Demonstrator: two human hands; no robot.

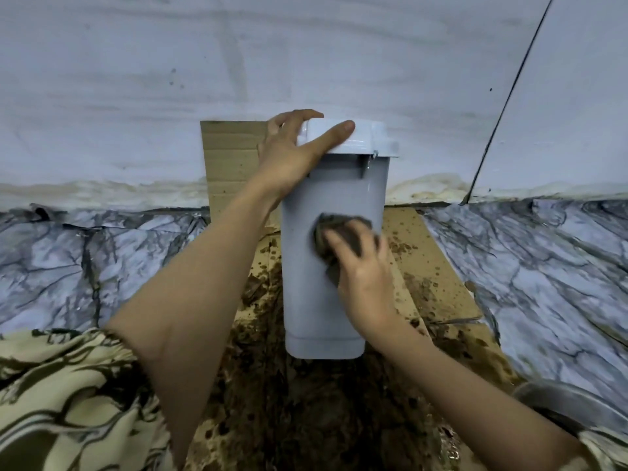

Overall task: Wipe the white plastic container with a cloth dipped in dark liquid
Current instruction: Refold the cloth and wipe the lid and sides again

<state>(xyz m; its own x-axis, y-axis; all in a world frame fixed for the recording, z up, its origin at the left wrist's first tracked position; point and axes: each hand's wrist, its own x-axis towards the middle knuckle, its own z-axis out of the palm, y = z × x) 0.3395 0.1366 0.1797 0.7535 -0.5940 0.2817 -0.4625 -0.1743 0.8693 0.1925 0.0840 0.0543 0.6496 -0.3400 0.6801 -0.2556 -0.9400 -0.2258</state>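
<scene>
**Cloth pressed to the side of the lidded container**

We see the white plastic container (326, 266) at the centre of the view, standing on stained cardboard (438, 266) that lies over a marble-patterned floor covering (543, 266). Its white lid (360, 136) is on, toward 12 o'clock, and its base points toward 6 o'clock.

Our left hand (289, 154) grips the lid's 9 o'clock corner: the thumb lies along the lid's near edge and the other fingers curl over the top.

Our right hand (363, 266) comes in from 5 o'clock and presses a dark cloth (339, 232) against the container's near wall, about halfway up. Its fingers are spread and bent over the cloth, holding it flat to the plastic.

Dark brown liquid stains (272, 396) cover the cardboard from 6 o'clock up to the container's base. A metal bowl (571, 406) shows only its rim at 4 o'clock. A second cardboard sheet (231, 158) leans on the pale wall (136, 96) behind the container at 11 o'clock. A patterned sleeve (68, 396) fills 8 o'clock.
</scene>
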